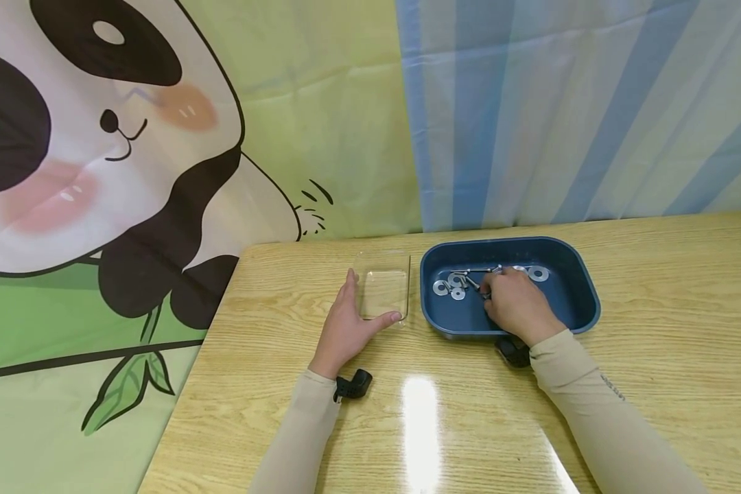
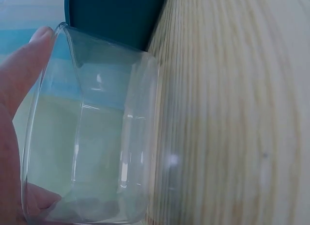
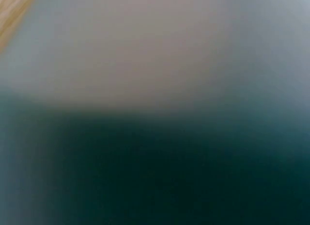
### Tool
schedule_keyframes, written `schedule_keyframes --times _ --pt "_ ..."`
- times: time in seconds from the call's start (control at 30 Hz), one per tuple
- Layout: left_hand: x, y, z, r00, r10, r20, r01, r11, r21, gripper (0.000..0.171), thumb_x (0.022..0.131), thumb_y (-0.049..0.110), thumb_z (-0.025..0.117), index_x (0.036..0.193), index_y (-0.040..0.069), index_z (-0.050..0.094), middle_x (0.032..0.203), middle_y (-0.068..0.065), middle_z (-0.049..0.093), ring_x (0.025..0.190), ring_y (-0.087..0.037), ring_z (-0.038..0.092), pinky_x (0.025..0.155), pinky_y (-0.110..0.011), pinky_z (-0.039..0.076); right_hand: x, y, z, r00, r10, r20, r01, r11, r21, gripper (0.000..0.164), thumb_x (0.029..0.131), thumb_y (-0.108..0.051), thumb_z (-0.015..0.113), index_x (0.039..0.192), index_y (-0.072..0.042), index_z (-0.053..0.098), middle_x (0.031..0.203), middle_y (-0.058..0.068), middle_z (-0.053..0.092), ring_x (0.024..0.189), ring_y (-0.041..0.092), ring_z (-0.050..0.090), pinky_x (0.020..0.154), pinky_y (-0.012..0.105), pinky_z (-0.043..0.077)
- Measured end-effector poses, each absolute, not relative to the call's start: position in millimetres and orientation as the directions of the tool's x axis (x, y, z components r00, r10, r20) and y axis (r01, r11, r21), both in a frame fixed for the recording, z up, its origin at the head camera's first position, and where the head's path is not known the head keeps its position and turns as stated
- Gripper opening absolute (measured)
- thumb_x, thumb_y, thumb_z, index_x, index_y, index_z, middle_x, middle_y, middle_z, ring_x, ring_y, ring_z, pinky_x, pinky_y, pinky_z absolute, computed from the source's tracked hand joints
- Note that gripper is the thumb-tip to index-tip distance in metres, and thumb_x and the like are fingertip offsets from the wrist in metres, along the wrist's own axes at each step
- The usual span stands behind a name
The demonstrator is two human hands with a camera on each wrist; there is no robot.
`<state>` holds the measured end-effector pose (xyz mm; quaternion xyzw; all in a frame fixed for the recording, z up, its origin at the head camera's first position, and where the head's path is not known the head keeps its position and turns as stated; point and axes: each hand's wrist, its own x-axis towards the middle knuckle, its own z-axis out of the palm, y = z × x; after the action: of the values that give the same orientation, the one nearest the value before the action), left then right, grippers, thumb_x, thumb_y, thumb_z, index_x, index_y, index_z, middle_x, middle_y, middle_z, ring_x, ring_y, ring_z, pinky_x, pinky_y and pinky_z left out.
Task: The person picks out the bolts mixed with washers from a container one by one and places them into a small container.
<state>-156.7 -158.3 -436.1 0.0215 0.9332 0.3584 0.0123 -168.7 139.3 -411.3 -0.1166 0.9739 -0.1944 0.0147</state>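
A clear, square-sided plastic box (image 1: 385, 285) sits on the table, and my left hand (image 1: 348, 319) holds it by its left and near sides. In the left wrist view the thumb (image 2: 41, 40) presses the rim at one corner, with a fingertip showing at the opposite end. My right hand (image 1: 519, 302) reaches down into a dark blue tray (image 1: 583, 288), fingers bent among metal bolts (image 1: 469, 281). Flat washers (image 1: 441, 287) lie left of those fingers, and another washer (image 1: 538, 274) lies beyond them. Whether the hidden right fingertips pinch a bolt I cannot tell.
The tray stands just right of the clear box on a wood-grain table (image 1: 673, 329). Behind the table's back edge hangs a printed cloth (image 1: 327, 103) with a panda and blue stripes. The right wrist view is mostly a blur against the dark tray.
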Motion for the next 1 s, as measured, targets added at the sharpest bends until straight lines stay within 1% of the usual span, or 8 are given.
schedule_keyframes --times 0.17,0.37,0.43,0.57,0.7,0.8,1.0 --pt "-156.4 -158.2 -435.0 -0.999 0.054 0.005 0.043 0.728 0.684 0.129 0.072 0.073 0.076 0.163 0.014 0.006 0.163 -0.005 0.029 0.148 -0.034 0.028 0.115 -0.057 0.03 -168.9 140.1 -411.4 -0.974 -0.225 0.029 -0.218 0.893 -0.395 0.012 0.085 0.001 0.067 0.096 0.002 0.072 0.095 0.022 0.066 0.093 0.041 0.061 0.078 0.053 0.052" --pt "-156.7 -156.9 -434.3 -0.999 0.054 0.001 0.04 0.724 0.689 0.13 0.07 0.076 0.074 0.163 0.018 0.004 0.163 -0.004 0.029 0.147 -0.035 0.03 0.114 -0.058 0.03 -167.9 141.6 -410.3 -0.976 -0.212 0.047 -0.212 0.887 -0.411 0.014 0.085 -0.001 0.065 0.097 0.003 0.072 0.095 0.023 0.067 0.09 0.04 0.06 0.075 0.053 0.052" --pt "-157.3 -156.8 -434.6 -0.998 0.055 0.003 0.042 0.723 0.689 0.131 0.07 0.077 0.074 0.163 0.016 0.005 0.163 -0.005 0.03 0.146 -0.036 0.031 0.114 -0.058 0.031 -167.7 142.4 -410.4 -0.977 -0.207 0.057 -0.211 0.883 -0.419 0.014 0.086 -0.002 0.066 0.097 0.003 0.072 0.095 0.023 0.066 0.089 0.039 0.06 0.074 0.053 0.052" --pt "-157.9 -156.7 -434.7 -0.999 0.053 0.011 0.046 0.724 0.689 0.13 0.071 0.074 0.075 0.163 0.014 0.007 0.163 -0.006 0.031 0.146 -0.037 0.032 0.114 -0.059 0.031 -167.7 143.0 -410.3 -0.978 -0.197 0.064 -0.205 0.879 -0.43 0.016 0.087 -0.003 0.066 0.1 0.004 0.072 0.096 0.024 0.064 0.088 0.038 0.058 0.074 0.053 0.052" --pt "-157.6 -155.8 -434.1 -0.999 0.049 0.011 0.043 0.719 0.693 0.128 0.073 0.069 0.078 0.163 0.016 0.006 0.163 -0.005 0.031 0.146 -0.036 0.031 0.114 -0.059 0.03 -167.4 143.0 -409.8 -0.98 -0.188 0.064 -0.197 0.879 -0.433 0.017 0.087 -0.004 0.066 0.101 0.003 0.071 0.096 0.023 0.064 0.087 0.037 0.058 0.073 0.052 0.052" --pt "-157.0 -155.9 -434.2 -0.999 0.05 0.007 0.04 0.714 0.699 0.128 0.073 0.069 0.078 0.163 0.016 0.005 0.163 -0.004 0.031 0.146 -0.036 0.031 0.115 -0.059 0.029 -166.9 142.7 -409.4 -0.98 -0.185 0.076 -0.199 0.878 -0.435 0.017 0.088 -0.006 0.067 0.102 0.003 0.072 0.095 0.022 0.064 0.087 0.037 0.058 0.073 0.052 0.051" --pt "-155.9 -157.7 -435.6 -0.999 0.051 -0.002 0.035 0.714 0.7 0.13 0.071 0.075 0.075 0.163 0.018 0.002 0.163 -0.002 0.03 0.147 -0.034 0.03 0.116 -0.057 0.028 -165.1 141.5 -408.3 -0.98 -0.165 0.108 -0.196 0.868 -0.455 0.02 0.088 -0.007 0.065 0.104 0.003 0.073 0.102 0.025 0.064 0.09 0.039 0.059 0.076 0.054 0.052"
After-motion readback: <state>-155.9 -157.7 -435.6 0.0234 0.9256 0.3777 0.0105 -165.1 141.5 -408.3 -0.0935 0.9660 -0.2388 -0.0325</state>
